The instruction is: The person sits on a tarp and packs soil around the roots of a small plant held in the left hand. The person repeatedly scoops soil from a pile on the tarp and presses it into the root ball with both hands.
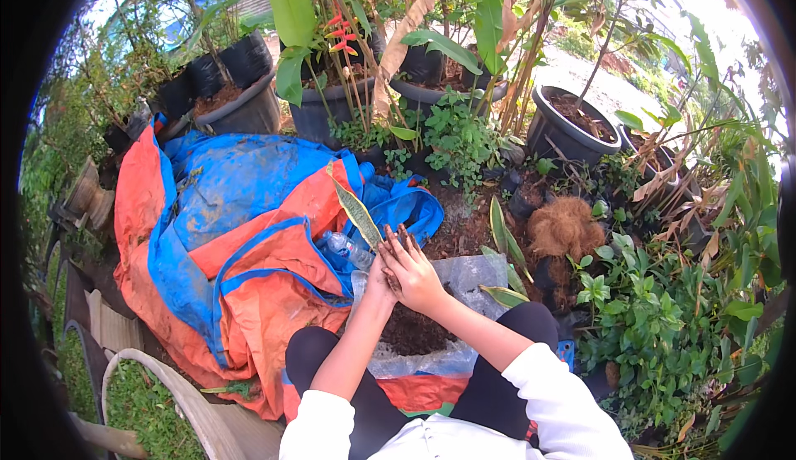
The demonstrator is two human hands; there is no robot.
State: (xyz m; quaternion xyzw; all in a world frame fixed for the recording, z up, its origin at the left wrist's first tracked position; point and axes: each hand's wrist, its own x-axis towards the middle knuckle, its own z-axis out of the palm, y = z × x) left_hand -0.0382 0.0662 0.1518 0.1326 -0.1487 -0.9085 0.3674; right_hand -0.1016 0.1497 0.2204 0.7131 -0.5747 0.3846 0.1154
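My left hand and my right hand are pressed together above a sheet of clear plastic. A yellow-edged snake plant leaf rises from the fingers of my left hand, its lower end hidden by the hands. The fingers of my right hand lie stretched out against the left, dark with soil. Whether the right also grips the leaf is hidden. Below the hands, a heap of dark soil rests on the plastic. More snake plant leaves lie to its right.
A crumpled blue-and-orange tarpaulin spreads leftward, with a plastic bottle on it. Black plant pots line the back. Brown fibre lies right, beside leafy plants. Curved edging stands lower left.
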